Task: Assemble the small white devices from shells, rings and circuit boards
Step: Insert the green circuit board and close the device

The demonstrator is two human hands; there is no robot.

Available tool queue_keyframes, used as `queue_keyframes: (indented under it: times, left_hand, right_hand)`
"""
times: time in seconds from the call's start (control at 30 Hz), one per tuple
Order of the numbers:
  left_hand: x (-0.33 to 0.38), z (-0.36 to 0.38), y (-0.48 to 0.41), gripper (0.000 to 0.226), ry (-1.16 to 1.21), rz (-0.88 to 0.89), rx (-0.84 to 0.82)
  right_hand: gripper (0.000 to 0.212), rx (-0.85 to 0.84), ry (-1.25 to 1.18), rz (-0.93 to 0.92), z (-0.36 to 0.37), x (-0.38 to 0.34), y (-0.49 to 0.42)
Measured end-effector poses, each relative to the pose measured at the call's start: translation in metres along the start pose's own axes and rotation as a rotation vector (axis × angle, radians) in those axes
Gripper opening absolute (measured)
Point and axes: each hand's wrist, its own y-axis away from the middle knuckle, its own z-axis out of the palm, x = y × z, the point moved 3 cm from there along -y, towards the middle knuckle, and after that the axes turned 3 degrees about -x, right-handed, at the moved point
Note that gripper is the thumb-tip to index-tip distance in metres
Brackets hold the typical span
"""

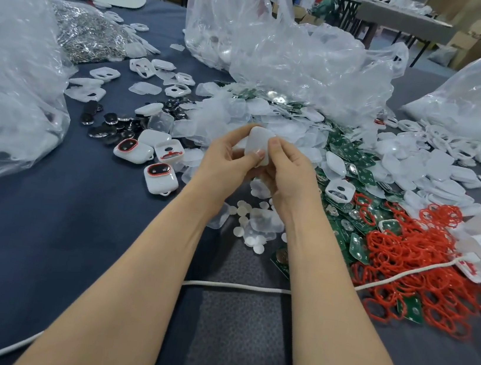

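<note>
Hands met above the dark blue tabletop (38,246): left hand (224,155) and right hand (287,170) fingers pinched one translucent white rounded-square plastic shell (257,144), just before the heap of shells (242,114).

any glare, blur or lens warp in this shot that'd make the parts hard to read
Head view: glare streaks the clear bags, hiding their contents. Head view: wide-angle warp stretches the forearms and tilts the far tables, which look soft. Head view: soft, even light, faint shadows; the white shell pinched by left hand and right hand shows little contrast. Head view: red rings sharp.
</note>
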Motion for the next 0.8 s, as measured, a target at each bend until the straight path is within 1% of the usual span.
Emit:
queue_keyframes:
  times: [0.1,0.17,0.23,0.37,0.43,0.53,0.6,0.67,0.73,0.8]
  left_hand:
    - [-0.001,-0.001,-0.002,0.037,0.032,-0.018,0.054]
    - [-0.002,-0.002,-0.003,0.035,0.036,-0.042,0.053]
    - [-0.003,-0.003,-0.003,0.037,0.041,-0.053,0.051]
    - [-0.001,-0.005,-0.002,0.037,0.073,-0.020,0.087]
    - [-0.001,-0.004,-0.002,0.037,0.048,0.001,0.088]
    - [0.000,0.000,0.000,0.036,-0.060,0.000,0.018]
    - [0.000,0.004,0.002,0.036,-0.055,0.003,-0.056]
    - [0.000,0.006,0.003,0.038,-0.039,0.000,-0.075]
    - [0.000,0.006,0.002,0.037,-0.023,-0.003,-0.051]
    - [0.001,0.002,0.000,0.032,-0.007,-0.027,0.028]
  right_hand:
    - [0.026,-0.106,-0.021,0.038,0.004,-0.002,0.005]
    - [0.025,-0.134,0.079,0.012,0.005,-0.002,0.006]
    - [0.027,-0.110,0.131,-0.024,0.006,-0.002,0.007]
    - [0.028,-0.095,0.095,-0.051,0.010,-0.002,0.009]
    - [0.028,-0.108,0.085,-0.043,0.010,-0.002,0.008]
    - [0.016,-0.086,0.010,-0.034,0.003,-0.004,0.007]
    - [0.007,-0.039,-0.028,-0.047,-0.003,-0.006,0.005]
    - [0.006,-0.010,-0.019,-0.055,-0.005,-0.005,0.004]
    - [0.007,0.004,0.001,-0.089,-0.004,-0.005,0.004]
    - [0.000,0.023,0.058,-0.173,-0.004,-0.008,0.004]
